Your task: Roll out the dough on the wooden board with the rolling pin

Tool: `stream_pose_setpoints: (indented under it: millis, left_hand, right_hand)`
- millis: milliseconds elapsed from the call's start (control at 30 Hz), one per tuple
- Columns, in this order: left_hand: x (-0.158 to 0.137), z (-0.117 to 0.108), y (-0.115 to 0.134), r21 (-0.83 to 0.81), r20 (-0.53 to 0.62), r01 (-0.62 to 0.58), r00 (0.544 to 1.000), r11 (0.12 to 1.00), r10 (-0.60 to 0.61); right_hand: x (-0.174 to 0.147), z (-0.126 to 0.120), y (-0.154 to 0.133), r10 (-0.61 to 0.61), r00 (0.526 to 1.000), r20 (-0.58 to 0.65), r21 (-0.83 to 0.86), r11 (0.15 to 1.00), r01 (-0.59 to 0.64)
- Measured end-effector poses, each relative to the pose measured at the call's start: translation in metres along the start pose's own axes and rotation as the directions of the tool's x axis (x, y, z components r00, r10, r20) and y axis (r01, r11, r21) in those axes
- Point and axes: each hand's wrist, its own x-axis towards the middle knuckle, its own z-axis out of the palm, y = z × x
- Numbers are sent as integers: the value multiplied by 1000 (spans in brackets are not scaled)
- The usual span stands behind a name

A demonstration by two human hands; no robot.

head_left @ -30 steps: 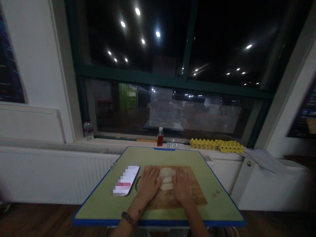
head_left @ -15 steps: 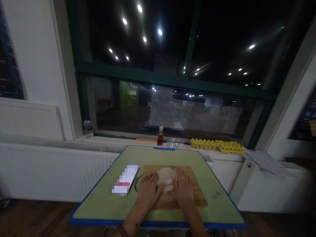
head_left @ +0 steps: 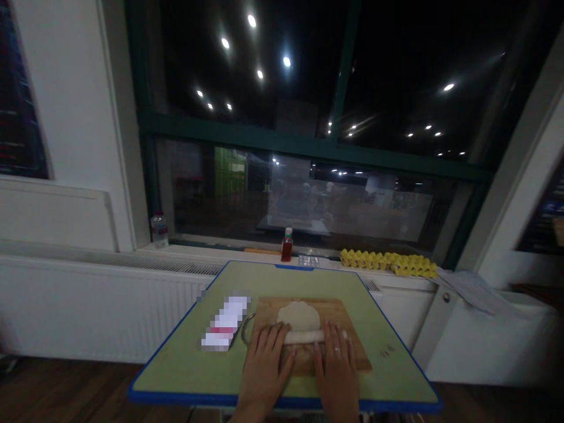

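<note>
A flat, pale round of dough (head_left: 298, 315) lies on a wooden cutting board (head_left: 352, 351). Across its near edge rests a whitish rolling pin (head_left: 304, 337). On the pin's left end lies my left hand (head_left: 265, 364), fingers stretched forward and thumb angled inward. My right hand (head_left: 338, 367), with a ring on one finger, rests flat on the right end, fingers extended. Both hands press from above rather than wrapping round the pin, and they cover much of its ends. The pin's right tip shows just past my right fingers.
The board sits on a green folding table (head_left: 171, 370) with a blue edge. Left of it lies a phone (head_left: 227, 323), partly pixelated. On the windowsill stand a bottle of red liquid (head_left: 286, 245), a clear bottle (head_left: 159, 230) and yellow egg cartons (head_left: 388, 262). A radiator (head_left: 88, 305) runs behind.
Both hands have drawn back toward me with the rolling pin and stand slightly farther apart. The pin has gone from across the dough to its near edge, so more dough shows.
</note>
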Motion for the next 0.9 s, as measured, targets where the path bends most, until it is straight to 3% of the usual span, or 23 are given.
stream_pose_setpoints:
  millis: [900]
  left_hand:
    - [-2, -1, -2, -25, -15, -12, 1000, 1000, 12]
  right_hand:
    - [-2, 1, 0, 50, 998, 31, 32, 998, -51]
